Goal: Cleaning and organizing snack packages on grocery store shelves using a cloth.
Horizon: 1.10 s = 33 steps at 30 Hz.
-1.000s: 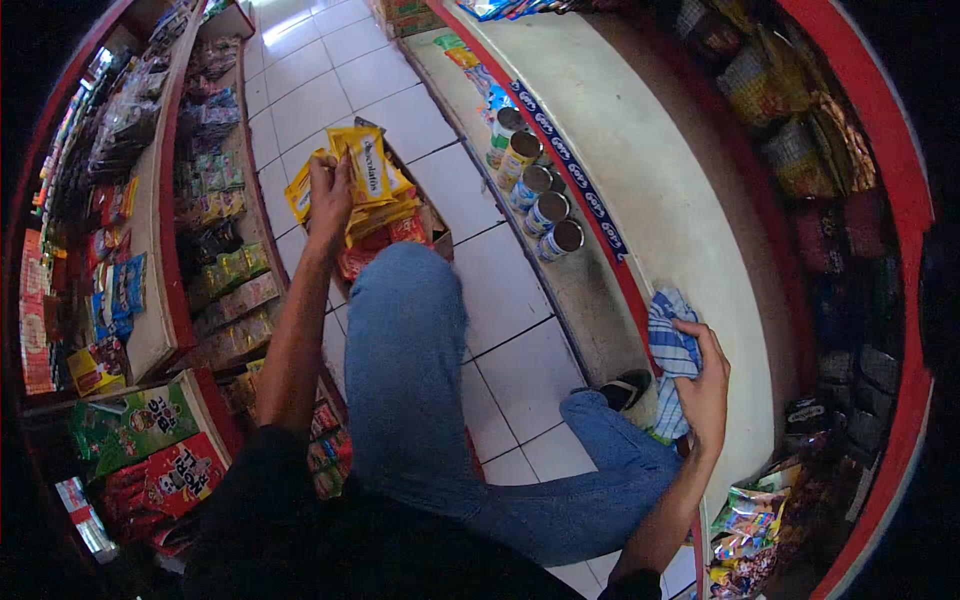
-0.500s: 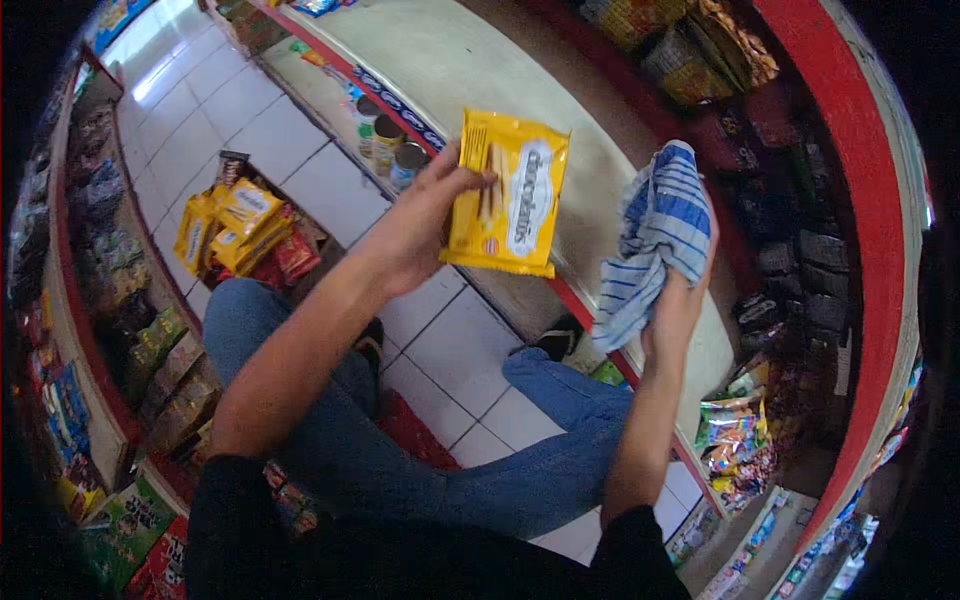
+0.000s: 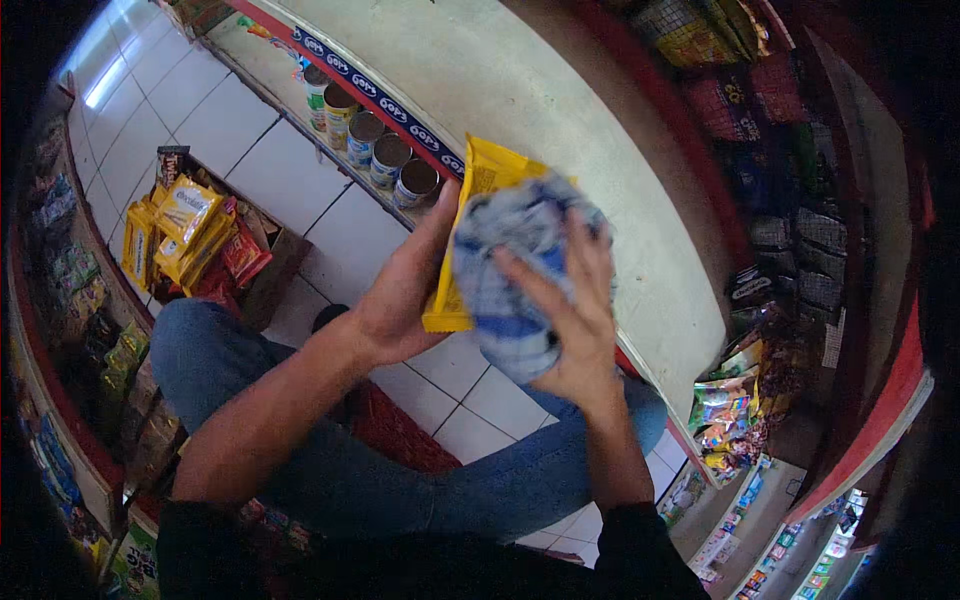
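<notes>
- Left head-worn fisheye, looking steeply down.
- Hands (image 3: 400, 305) near the lens, around mid-frame.
- Tiled floor (image 3: 225, 115) farther off, receding to the upper left.
- Red shelf edge (image 3: 885, 410) curving along the right rim.

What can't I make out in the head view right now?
All in the head view:
- Yellow packet: most of its front, covered by the cloth.
- Left hand: its far side, behind the yellow packet.
- Right hand: finger detail, blurred.
- Box: its bottom, under the packets piled inside.
- Small goods, lower right: too small to identify.
</notes>
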Motion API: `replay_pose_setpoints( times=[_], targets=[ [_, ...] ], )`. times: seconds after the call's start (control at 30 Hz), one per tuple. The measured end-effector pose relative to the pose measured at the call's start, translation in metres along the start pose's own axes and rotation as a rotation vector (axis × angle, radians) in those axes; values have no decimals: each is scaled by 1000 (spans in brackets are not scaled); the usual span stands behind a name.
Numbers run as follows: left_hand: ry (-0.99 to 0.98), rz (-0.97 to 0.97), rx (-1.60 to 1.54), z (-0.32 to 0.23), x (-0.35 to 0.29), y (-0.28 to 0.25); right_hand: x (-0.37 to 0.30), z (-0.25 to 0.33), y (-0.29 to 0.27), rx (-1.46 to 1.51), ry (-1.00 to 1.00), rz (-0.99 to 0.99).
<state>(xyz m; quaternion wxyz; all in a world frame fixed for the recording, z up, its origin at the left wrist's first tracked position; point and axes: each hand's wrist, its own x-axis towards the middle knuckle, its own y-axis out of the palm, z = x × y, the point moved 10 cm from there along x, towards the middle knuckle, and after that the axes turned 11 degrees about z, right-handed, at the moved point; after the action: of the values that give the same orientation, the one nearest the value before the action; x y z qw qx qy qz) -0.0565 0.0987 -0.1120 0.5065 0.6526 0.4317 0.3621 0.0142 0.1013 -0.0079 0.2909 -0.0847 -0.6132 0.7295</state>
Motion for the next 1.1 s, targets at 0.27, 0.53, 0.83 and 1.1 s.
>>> replay_pose_setpoints(
  times=[0.27, 0.53, 0.83, 1.1],
  targets=[
    [-107, -120, 42, 27, -11, -23, 1, -11, 31, 126, 82, 173],
    [-28, -189, 140, 6, -12, -7, -5, 16, 49, 400, -63, 212],
    [-102, -45, -24, 32, 11, -10, -9, -34, 23, 216, 181, 68],
    [-153, -195, 123, 45, 3, -28, -13, -25, 45, 360, 173, 339]
  ],
)
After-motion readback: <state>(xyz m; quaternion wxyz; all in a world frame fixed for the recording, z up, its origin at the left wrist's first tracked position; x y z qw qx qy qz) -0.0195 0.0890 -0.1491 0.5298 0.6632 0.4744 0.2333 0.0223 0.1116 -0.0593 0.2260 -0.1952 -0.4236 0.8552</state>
